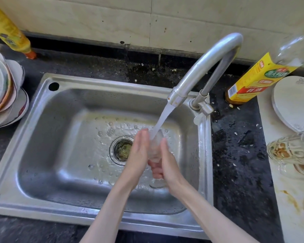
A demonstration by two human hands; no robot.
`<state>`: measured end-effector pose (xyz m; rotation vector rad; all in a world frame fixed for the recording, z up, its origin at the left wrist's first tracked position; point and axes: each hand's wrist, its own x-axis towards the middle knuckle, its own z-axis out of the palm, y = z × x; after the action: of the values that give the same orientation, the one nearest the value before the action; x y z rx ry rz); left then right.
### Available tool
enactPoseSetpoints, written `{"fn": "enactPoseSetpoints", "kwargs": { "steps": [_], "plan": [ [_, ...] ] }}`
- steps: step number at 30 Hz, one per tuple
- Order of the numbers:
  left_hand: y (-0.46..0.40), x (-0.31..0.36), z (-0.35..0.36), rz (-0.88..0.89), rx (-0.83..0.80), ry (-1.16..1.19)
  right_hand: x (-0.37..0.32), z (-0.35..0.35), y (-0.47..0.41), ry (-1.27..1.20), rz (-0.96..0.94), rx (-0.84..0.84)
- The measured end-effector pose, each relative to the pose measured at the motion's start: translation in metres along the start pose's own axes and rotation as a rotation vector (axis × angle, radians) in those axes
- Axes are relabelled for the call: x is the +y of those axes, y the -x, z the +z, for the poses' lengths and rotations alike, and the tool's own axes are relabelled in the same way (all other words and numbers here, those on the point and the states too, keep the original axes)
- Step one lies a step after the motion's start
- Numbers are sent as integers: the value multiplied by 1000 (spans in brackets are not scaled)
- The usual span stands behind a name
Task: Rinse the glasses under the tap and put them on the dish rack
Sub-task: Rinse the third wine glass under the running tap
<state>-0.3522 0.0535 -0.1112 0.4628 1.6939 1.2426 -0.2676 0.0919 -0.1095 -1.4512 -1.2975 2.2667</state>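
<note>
A clear stemmed glass is held over the steel sink, its round foot toward me and its mouth under the water running from the curved tap. My left hand lies along the glass's left side with fingers straight. My right hand grips the lower part of the glass, fingers curled round it. Two dirty glasses with brown residue lie on their sides on the white board at the right.
Stacked plates stand left of the sink. A yellow bottle leans at the back left. Right of the tap are a yellow-labelled bottle and a white plate. The drain strainer holds food scraps. The dark counter is wet and crumb-strewn.
</note>
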Motion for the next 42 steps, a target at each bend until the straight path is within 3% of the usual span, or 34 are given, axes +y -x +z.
{"fn": "enactPoseSetpoints", "kwargs": {
  "steps": [4, 9, 12, 18, 20, 24, 27, 30, 33, 36, 39, 42],
  "plan": [
    [5, -3, 1, 19, -90, -4, -6, -11, -4, -1, 112, -70],
    [8, 7, 13, 77, 145, 57, -1, -6, -2, 104, -106, -39],
    [4, 4, 10, 99, 126, 86, 1, -2, 2, 18, -168, -74],
    [11, -3, 0, 125, -146, 50, 2, -12, -6, -160, 224, -177],
    [11, -4, -2, 120, -125, -3, 3, -12, -7, -162, 275, -200],
    [16, 2, 8, 154, 88, -31, 11, -6, -8, 113, -18, -12],
    [12, 3, 10, 124, 171, 22, 23, 5, -8, 170, -147, 8],
    [10, 3, 7, 125, 99, -4, 18, 1, -10, 55, -6, 5],
    [10, -3, -1, 82, -61, 15, 8, -8, -9, -91, 222, -119],
    [9, -9, -6, 45, -31, -21, 12, -14, -10, -87, 315, -225],
    [12, -10, 1, 73, 114, -102, 22, -9, -9, 69, 109, -67],
    [8, -2, 3, 53, 188, -20, 37, 3, -8, 189, -95, 84]
  ]
}}
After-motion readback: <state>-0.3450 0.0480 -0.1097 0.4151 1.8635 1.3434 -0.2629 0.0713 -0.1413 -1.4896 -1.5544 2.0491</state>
